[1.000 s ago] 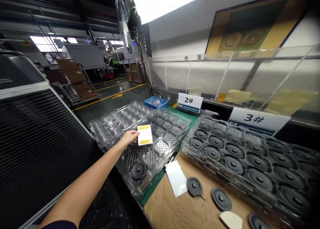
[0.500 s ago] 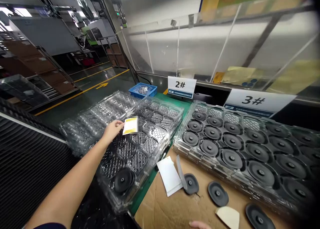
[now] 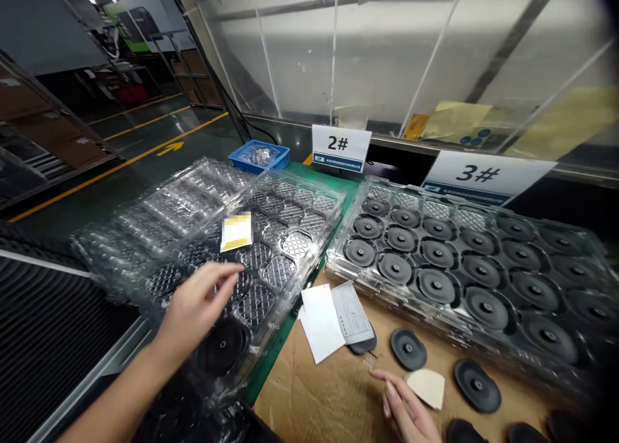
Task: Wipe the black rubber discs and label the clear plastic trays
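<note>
My left hand [image 3: 203, 301] hovers over the left clear plastic tray [image 3: 285, 301], thumb and forefinger slightly apart with nothing between them. Just beyond its fingertips a white and yellow card [image 3: 236, 231] lies on that tray's pockets. One black round part [image 3: 222, 345] sits in the tray's near corner, below the hand. My right hand [image 3: 406, 407] is low over the cardboard, forefinger stretched out and holding nothing visible. Close to it are a cream-coloured wedge-shaped piece [image 3: 426, 388] and a black disc-like part [image 3: 409, 348]. White paper slips [image 3: 323, 320] partly cover another black part [image 3: 362, 345].
On the right, a clear tray [image 3: 333, 262] carries rows of black parts. More black parts [image 3: 477, 385] lie on the cardboard [image 3: 300, 398]. Behind stand a blue bin [image 3: 258, 158] and signs marked 2# [image 3: 341, 147] and 3# [image 3: 483, 175]. Stacked clear trays [image 3: 164, 204] extend left.
My left hand has let go of the white and yellow card and drawn back toward me. My right hand has come further into view. A slip that stood up now lies flatter over a black part.
</note>
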Demonstrator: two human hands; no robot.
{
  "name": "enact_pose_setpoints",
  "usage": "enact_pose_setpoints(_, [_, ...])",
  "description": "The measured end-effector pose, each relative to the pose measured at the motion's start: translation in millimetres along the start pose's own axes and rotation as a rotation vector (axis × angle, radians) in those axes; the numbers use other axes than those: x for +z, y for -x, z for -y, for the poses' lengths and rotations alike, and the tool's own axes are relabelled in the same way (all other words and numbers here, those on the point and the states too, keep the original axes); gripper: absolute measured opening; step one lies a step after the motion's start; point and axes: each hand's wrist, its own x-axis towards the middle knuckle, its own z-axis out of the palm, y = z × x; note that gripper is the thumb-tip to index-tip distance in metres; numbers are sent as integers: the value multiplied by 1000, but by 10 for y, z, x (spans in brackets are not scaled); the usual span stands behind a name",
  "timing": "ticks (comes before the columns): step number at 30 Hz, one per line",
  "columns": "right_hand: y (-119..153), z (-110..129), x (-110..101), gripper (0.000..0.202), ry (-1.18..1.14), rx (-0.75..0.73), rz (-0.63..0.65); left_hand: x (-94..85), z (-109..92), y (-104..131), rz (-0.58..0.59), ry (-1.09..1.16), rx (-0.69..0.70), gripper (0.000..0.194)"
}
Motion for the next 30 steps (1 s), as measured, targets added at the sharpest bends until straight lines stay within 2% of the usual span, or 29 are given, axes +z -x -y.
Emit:
enact_pose_setpoints(3, [-155, 182, -23, 41, 298, -209, -118, 230, -311, 571, 104, 165, 403, 30])
enact_pose_setpoints(5, [-285, 266, 43, 42, 490, -339, -215, 499, -515, 907, 179, 324, 518, 29])
enact_pose_setpoints(8, [-448, 338, 216, 31, 661, -498, -242, 930, -794, 1263, 342, 524, 311, 19])
enact_pose_setpoints(9, [-478, 350, 275, 23, 676, -533, -237, 1050, -866, 1333, 384, 612, 170, 17])
enact_pose_setpoints(11, [-486, 360, 375, 12, 670, -579, -216, 1223, -957, 1391, 371, 808, -111, 17])
enact_pose_setpoints(14, [-388, 346, 476, 11, 650, -649, -152, 1325, -971, 1289, 303, 1064, -487, 25])
enact_pose_setpoints(16, [-297, 327, 523, 17, 586, -697, -86, 1331, -931, 1152, 298, 1197, -626, 37])
enact_pose_setpoints(17, [-257, 318, 544, 20, 522, -707, -57, 1330, -907, 1084, 302, 1237, -645, 41])
enact_pose_setpoints(19, [-201, 306, 582, 21, 376, -698, -30, 1342, -859, 980, 310, 1183, -577, 44])
enact_pose_setpoints(24, [-184, 312, 624, 21, 192, -575, -115, 1481, -741, 965, 358, 620, -208, 39])
enact_pose_setpoints(30, [-331, 301, 533, 12, -30, -381, -230, 1617, -710, 1082, 360, 433, -25, 41])
